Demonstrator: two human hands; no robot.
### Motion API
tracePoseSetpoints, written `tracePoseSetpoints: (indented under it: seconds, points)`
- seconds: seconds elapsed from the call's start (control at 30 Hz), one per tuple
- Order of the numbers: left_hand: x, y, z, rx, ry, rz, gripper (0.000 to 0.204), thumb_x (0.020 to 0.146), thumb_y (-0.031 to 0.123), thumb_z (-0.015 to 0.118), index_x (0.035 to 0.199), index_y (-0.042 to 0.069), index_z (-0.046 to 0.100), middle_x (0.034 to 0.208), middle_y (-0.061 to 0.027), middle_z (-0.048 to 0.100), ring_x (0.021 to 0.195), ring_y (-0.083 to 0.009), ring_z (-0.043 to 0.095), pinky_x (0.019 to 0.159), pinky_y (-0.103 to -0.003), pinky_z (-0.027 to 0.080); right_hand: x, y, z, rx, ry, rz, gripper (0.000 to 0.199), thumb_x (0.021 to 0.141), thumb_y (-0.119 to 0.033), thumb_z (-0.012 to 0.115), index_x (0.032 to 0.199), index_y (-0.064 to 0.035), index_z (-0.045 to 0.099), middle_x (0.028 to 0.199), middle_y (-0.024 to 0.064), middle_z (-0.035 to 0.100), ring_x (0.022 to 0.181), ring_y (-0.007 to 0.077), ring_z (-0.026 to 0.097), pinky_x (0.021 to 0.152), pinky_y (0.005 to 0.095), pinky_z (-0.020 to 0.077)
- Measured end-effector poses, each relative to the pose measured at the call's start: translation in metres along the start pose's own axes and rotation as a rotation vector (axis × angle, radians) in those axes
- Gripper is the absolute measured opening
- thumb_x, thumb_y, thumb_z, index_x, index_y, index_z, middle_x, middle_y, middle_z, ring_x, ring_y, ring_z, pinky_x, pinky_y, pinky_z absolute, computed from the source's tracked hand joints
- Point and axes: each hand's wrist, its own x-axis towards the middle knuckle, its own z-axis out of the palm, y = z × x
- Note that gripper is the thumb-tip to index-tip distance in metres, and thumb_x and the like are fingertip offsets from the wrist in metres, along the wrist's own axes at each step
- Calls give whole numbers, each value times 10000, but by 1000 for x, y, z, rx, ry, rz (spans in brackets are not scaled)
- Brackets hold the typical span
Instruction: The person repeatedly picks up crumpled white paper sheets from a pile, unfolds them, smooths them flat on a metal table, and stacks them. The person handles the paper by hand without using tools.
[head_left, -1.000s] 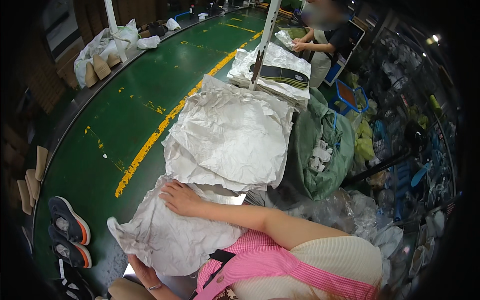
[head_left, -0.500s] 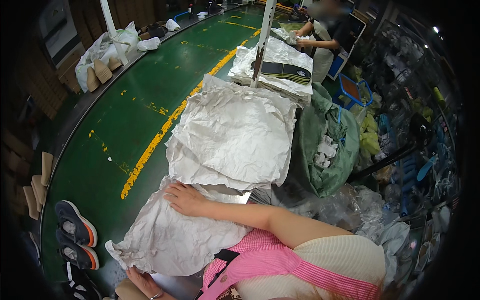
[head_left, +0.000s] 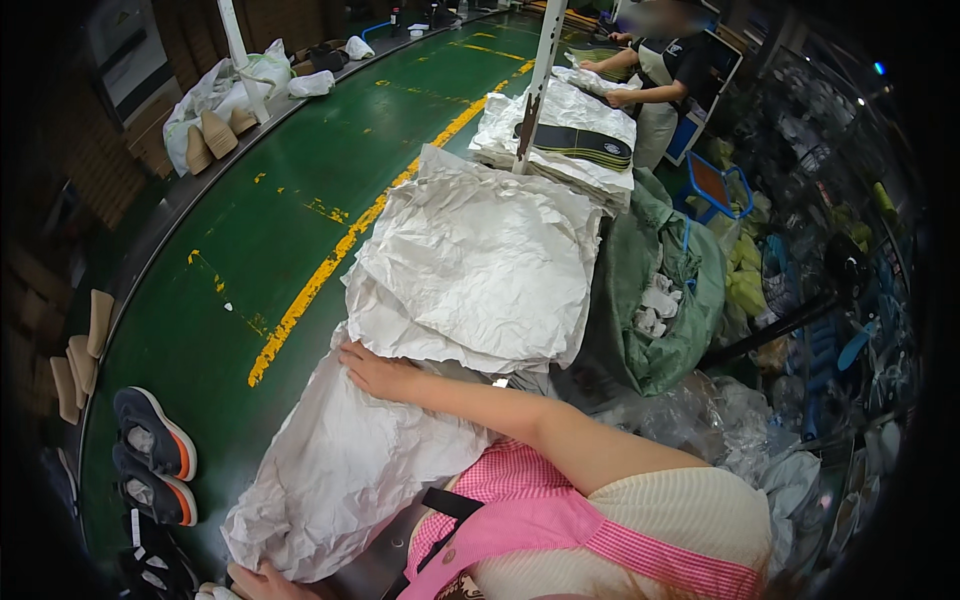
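A crumpled white paper sheet [head_left: 340, 470] lies on the near edge of the green conveyor belt [head_left: 250, 270], in front of my pink apron. My right hand [head_left: 375, 372] rests flat on the sheet's upper edge, with the forearm reaching in from the right. At the bottom of the frame my left hand [head_left: 262, 582] grips the sheet's lower corner and is mostly cut off. Just beyond my right hand sits a thick stack of crumpled white paper [head_left: 475, 260].
Dark sneakers with orange soles [head_left: 155, 445] and beige soles [head_left: 80, 350] lie at the belt's left rim. A green bag of paper scraps [head_left: 690, 320] stands to the right. Farther along are a white pole [head_left: 535, 90], black insoles [head_left: 580, 145] on more paper, and another person [head_left: 665, 65].
My right hand stays on the sheet's upper edge. My left hand has slid lower toward the frame's bottom edge.
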Motion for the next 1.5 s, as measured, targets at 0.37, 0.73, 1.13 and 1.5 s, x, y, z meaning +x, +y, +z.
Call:
tracePoseSetpoints:
  seconds: [0.37,0.73,1.13,1.5]
  points:
    - [-70,-26,60,-610,-366,-664,471,961,154,631,1362,-51,492,1309,-155,589,1135,-252,602,940,-391,517,-78,-85,52,-98,-37,-456,534,872,-277,630,1372,-118,534,1450,149,477,1390,333,391,1175,487,261]
    - [-50,-5,-8,-236,-637,-468,448,954,120,586,1373,-14,506,1303,-77,591,1112,-187,587,946,-334,476,-54,-22,32,-326,-18,-499,633,890,-344,616,1469,-158,443,1521,146,402,1439,318,331,1176,515,250]
    - [0,1,36,-932,-256,-793,226,997,245,610,1158,90,640,1120,-10,672,1025,-130,629,890,-312,511,-44,-53,1,-356,-122,-522,519,893,-263,639,1394,-163,544,1477,103,467,1400,298,387,1158,487,275]
    - [-56,26,-28,-618,51,-495,179,1011,190,585,1099,46,645,957,4,659,780,-63,564,657,-223,443,-41,-48,3,-337,-47,-465,498,892,-246,644,1377,-166,563,1456,80,501,1376,291,422,1150,470,291]
